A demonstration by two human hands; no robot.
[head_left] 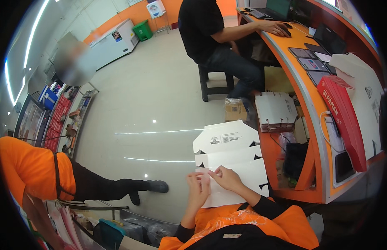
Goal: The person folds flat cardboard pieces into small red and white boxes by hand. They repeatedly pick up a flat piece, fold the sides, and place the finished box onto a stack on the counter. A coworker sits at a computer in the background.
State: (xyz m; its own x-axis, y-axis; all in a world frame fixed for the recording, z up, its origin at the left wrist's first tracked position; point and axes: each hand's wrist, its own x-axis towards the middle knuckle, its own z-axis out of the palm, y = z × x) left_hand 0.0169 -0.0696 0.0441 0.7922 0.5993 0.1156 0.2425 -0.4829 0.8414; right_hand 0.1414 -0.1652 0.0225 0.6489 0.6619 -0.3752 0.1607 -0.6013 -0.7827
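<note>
A flat, unfolded white cardboard box with notched flaps lies across my lap. Over its left side, my left hand pinches a small pale pink slip, its fingers curled. My right hand meets it from the right, thumb and forefinger closed at the slip's edge. Whether the slip is paper or plastic film I cannot make out. Both wrists rest near the cardboard's lower part, which my right forearm partly hides.
At right is an orange counter with phones, a red folded carton and white cardboard sheets. Stacked white cardboard stands beneath it. A seated person uses a mouse. Another person in orange bends at left.
</note>
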